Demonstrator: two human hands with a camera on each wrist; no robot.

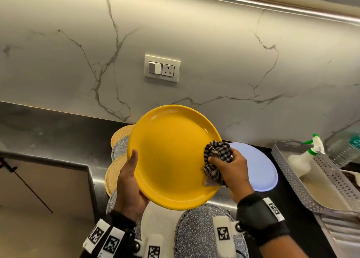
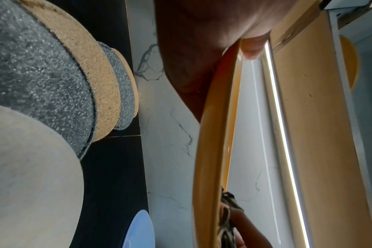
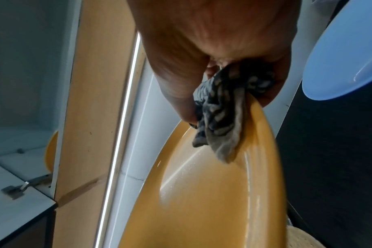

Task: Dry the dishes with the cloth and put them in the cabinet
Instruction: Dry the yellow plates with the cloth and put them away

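Note:
A yellow plate (image 1: 171, 156) is held tilted above the dark counter, its face toward me. My left hand (image 1: 129, 181) grips its left rim, thumb on the face and fingers behind; the left wrist view shows the yellow plate (image 2: 212, 151) edge-on under my left hand (image 2: 201, 42). My right hand (image 1: 231, 172) holds a bunched black-and-white checked cloth (image 1: 217, 160) pressed on the plate's right rim. Up close, the checked cloth (image 3: 221, 117) hangs from my right hand (image 3: 212, 50) over the yellow plate (image 3: 201, 193). A pale blue plate (image 1: 259, 170) lies on the counter to the right.
Round grey and tan mats (image 1: 118, 150) overlap on the counter (image 1: 48, 133) beneath the plate. A perforated grey tray (image 1: 303, 187) holding a spray bottle (image 1: 309, 154) stands at the right. A switch and socket panel (image 1: 162, 68) sits on the marble wall. An open upper cabinet (image 3: 21, 117) shows overhead.

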